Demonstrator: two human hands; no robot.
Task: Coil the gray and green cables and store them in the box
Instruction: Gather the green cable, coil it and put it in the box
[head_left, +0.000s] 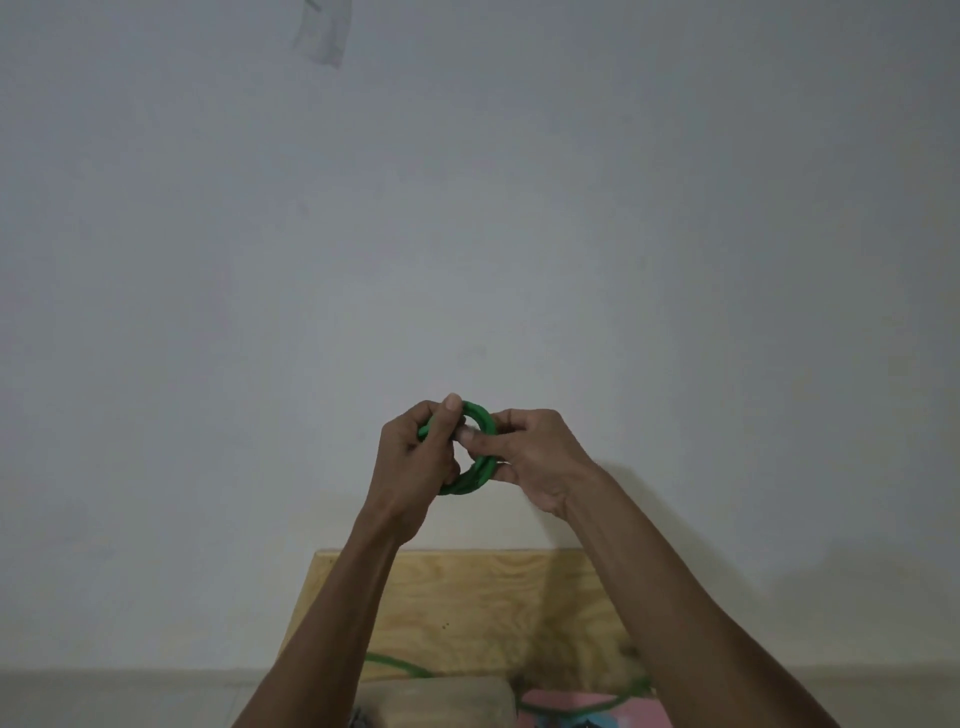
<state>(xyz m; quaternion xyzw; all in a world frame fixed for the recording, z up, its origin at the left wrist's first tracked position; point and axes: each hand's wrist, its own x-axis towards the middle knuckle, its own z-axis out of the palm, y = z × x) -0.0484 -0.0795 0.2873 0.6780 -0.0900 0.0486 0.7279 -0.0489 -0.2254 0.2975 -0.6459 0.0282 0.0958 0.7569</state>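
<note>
A green cable (480, 422) is wound into a small ring held up in front of the wall, at chest height. My left hand (415, 457) grips the ring's left side, thumb up over the top. My right hand (524, 457) pinches its right side, fingers curled round the strands. More of the green cable (400, 665) trails loose over the wooden board below, and another stretch (613, 699) lies on the pink surface. No gray cable shows. A pale box-like object (441, 699) sits at the bottom edge, partly hidden by my left forearm.
A plywood board (467, 597) leans or lies against the plain grey-white wall (467, 208). A pink patterned mat (571, 714) lies at the bottom. A piece of tape or paper (324, 31) is stuck high on the wall.
</note>
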